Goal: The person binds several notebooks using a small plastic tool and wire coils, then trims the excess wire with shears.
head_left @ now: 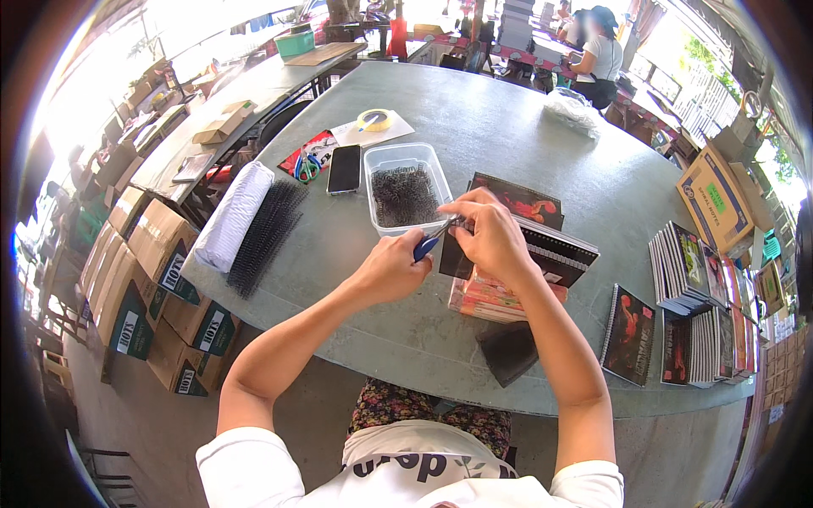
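The left hand (398, 267) grips 1 blue-handled tool (426, 246) beside the clear container (400, 154); the right hand (484, 233) pinches at the tool's tip, item indistinct.

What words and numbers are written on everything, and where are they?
I won't copy wording, but lettering shows here:
White shirt: big dark letters.
Cardboard boxes, left: white labels on green.
Carton, right: dark print, green label.
Flat notebook: reddish lettering.
Stacked notebooks: small print, too blurred.
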{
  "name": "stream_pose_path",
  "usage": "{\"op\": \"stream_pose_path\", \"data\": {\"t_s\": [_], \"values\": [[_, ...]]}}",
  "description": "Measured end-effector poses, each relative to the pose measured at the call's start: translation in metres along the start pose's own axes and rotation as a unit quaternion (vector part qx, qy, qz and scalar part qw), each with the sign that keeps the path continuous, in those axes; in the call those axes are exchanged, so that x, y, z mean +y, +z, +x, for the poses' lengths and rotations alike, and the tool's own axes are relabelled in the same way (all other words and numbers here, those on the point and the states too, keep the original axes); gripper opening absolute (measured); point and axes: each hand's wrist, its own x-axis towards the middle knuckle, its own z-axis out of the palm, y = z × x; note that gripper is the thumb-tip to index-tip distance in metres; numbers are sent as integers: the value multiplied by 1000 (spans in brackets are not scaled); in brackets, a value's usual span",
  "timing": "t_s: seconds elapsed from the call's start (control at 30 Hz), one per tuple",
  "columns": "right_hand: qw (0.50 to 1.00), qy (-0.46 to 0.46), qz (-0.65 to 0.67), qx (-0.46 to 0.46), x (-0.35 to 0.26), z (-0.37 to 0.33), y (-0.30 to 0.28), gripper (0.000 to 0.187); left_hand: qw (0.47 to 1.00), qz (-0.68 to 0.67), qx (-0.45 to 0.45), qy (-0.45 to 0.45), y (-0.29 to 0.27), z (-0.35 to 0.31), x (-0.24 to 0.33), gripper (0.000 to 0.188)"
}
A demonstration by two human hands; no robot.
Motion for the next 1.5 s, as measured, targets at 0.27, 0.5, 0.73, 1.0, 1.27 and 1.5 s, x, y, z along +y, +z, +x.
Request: {"op": "stream_pose_path", "data": {"t_s": [0.27,0.5,0.73,1.0,1.27,1.5], "values": [[997,16,-53,44,3,2,8,17,739,-592,-257,-191,-7,-7,-2,32],[995,-13,-103,14,-2,17,13,24,970,-205,-109,-75,14,-2,-43,51],[962,-201,-184,11,2,-36,6,49,996,69,-55,1,44,-38,-81,52],[943,59,-217,247,58,-146,-131,18,972,215,67,67,73,-50,-86,53],[940,146,-126,283,128,-259,-222,17,975,207,75,41,75,-58,-81,55],[819,406,-229,334,265,-363,-168,25,969,210,128,-29,7,-77,-98,50]]}}
